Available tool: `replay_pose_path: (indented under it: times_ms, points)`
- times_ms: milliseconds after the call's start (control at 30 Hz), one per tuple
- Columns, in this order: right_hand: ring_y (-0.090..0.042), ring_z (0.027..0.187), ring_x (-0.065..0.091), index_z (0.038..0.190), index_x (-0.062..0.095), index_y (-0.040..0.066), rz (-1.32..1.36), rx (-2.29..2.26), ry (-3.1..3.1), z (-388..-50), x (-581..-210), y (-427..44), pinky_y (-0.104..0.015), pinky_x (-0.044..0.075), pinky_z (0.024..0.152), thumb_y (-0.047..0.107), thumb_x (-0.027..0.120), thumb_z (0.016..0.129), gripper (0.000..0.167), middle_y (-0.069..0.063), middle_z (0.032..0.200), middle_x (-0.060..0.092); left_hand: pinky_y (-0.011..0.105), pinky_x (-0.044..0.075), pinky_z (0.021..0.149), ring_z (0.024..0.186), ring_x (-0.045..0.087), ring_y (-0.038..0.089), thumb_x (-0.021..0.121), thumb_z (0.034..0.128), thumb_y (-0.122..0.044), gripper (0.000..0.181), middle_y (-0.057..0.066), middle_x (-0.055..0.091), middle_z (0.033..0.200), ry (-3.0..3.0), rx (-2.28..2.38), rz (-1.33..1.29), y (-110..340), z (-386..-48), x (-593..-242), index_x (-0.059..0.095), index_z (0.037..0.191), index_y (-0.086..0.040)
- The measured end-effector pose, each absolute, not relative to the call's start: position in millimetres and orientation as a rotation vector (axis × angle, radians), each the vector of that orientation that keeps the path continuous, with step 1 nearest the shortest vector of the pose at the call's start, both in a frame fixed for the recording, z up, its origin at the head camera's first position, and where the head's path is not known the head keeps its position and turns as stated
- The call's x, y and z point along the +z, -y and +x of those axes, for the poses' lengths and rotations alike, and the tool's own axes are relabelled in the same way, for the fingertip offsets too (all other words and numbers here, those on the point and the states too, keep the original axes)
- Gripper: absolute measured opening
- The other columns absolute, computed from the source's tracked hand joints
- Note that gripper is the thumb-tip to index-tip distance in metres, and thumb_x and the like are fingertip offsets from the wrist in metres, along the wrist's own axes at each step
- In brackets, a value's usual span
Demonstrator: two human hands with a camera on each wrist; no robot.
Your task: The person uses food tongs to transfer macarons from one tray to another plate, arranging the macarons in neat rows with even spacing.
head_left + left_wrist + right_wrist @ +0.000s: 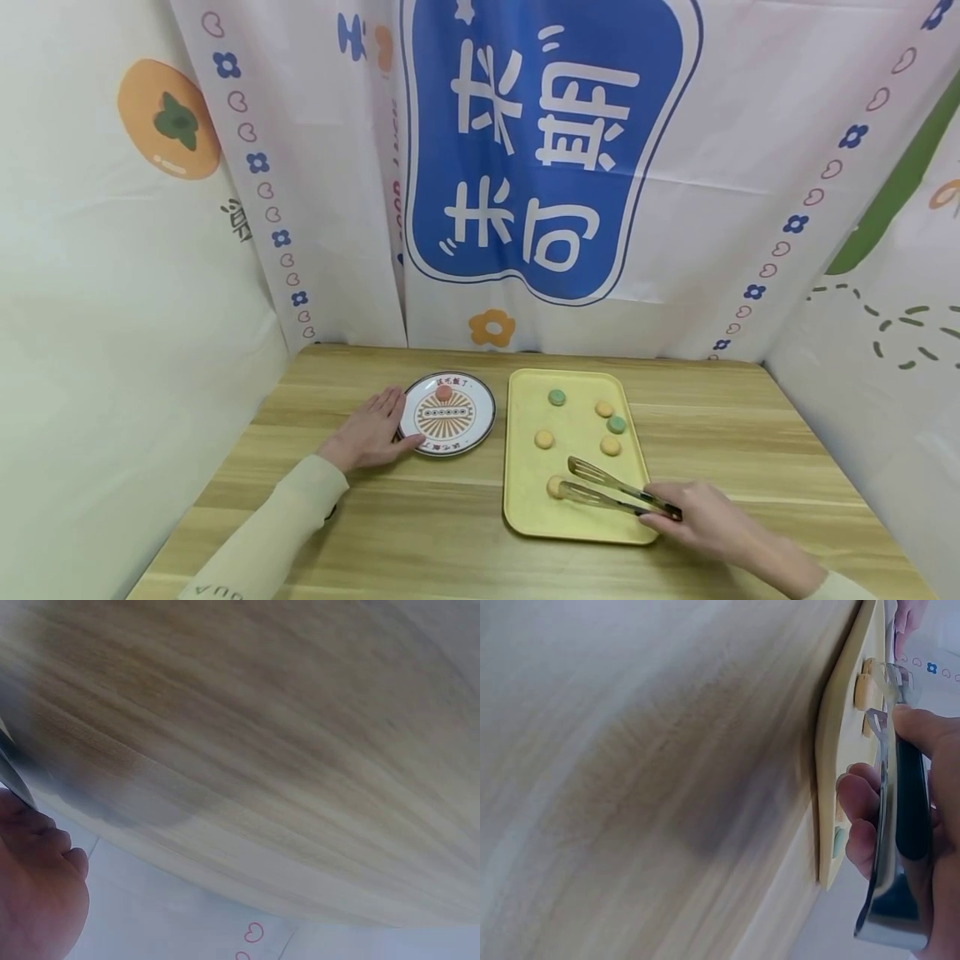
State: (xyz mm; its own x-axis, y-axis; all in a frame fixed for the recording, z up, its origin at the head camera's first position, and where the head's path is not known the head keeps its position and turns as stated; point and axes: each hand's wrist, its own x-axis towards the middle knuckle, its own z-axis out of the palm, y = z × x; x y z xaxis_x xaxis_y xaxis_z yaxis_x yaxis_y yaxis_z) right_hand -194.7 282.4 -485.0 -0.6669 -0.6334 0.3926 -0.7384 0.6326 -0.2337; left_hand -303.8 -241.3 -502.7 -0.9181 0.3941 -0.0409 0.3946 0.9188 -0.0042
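Observation:
My left hand (375, 432) rests against the left rim of a white plate (480, 417), fingers extended along its edge and thumb at the front rim. One pink macaron (444, 392) lies on that plate. In my right hand (705, 521) I grip metal tongs (600, 477) with dark handles (911, 802). Their two slotted tips are spread apart over the yellow tray (525, 517). The lower tip is at the right side of a yellow macaron (556, 487); whether it touches cannot be told. The left wrist view shows part of the left hand (41, 877) by the plate's edge.
Farther back on the tray lie several more macarons, among them a green macaron (557, 397) and a yellow macaron (543, 439). Plate and tray stand side by side on a wooden table (420, 533). Printed cloth (337, 250) hangs behind and on both sides.

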Motion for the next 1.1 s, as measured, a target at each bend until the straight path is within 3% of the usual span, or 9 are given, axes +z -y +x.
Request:
replay_pose_path:
  times_ms: [200,400,700,1100]
  points:
    - [0.013,0.053,0.031,0.098,0.068,0.014,1.082,0.587,2.681,-191.4,-487.5,-284.5,-0.008,0.031,0.044,0.031,0.072,0.089,0.020,0.024,0.067,0.045,0.051,0.020,0.124,0.150,0.020,0.040,0.031,0.0944,-0.072,0.100,0.027,0.022,0.159,-3.030,-0.020,0.609,243.5,-304.3,-505.2,0.025,0.150,0.010]
    - [0.013,0.053,0.030,0.094,0.065,0.021,1.080,0.623,2.697,-191.4,-490.1,-284.6,-0.009,0.030,0.041,0.031,0.072,0.090,0.012,0.024,0.066,0.044,0.049,0.019,0.124,0.150,0.020,0.038,0.029,0.0935,-0.074,0.101,0.026,0.022,0.160,-3.038,-0.012,0.612,245.6,-304.9,-506.8,0.025,0.151,0.009]
    - [0.012,0.054,0.033,0.096,0.066,0.023,1.088,0.664,2.724,-190.1,-491.5,-284.4,-0.011,0.032,0.042,0.030,0.070,0.091,0.009,0.023,0.069,0.049,0.050,0.020,0.124,0.150,0.021,0.038,0.031,0.0936,-0.074,0.101,0.025,0.022,0.160,-3.035,-0.004,0.605,245.5,-303.5,-506.2,0.025,0.151,0.009]
    - [0.014,0.055,0.034,0.096,0.068,0.023,1.118,0.679,2.640,-187.8,-494.8,-282.9,-0.004,0.031,0.044,0.025,0.073,0.089,0.009,0.022,0.070,0.052,0.050,0.020,0.124,0.150,0.020,0.039,0.030,0.0938,-0.074,0.101,0.026,0.022,0.160,-3.027,-0.021,0.605,242.0,-305.2,-504.4,0.025,0.151,0.009]
